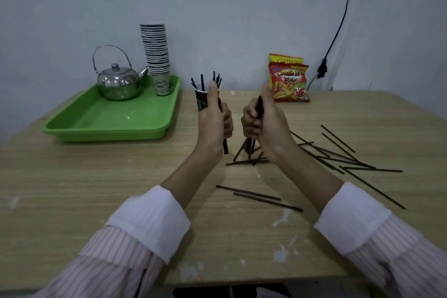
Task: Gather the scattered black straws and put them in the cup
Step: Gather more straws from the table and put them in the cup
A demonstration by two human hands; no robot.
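Two striped sleeves with white cuffs (150,220) reached in over the near edge of the bench (72,196). The left hand (215,121) was closed in a fist around a small bunch of black straws (225,146), thumb up, just in front of the cup (202,101). The right hand (263,121) was likewise clenched on its own upright bundle of straws (259,106), whose lower ends splayed out near the bench top. The dark paper cup stood toward the far edge, several straws (202,82) already standing in it. More loose straws (338,155) lay scattered toward the right edge, and two (256,196) lay between the forearms. A green tray (108,126) with a kettle (118,84) and a stack of cups (157,55) sat at the far left corner; snack bags (290,82) leaned on the wall.
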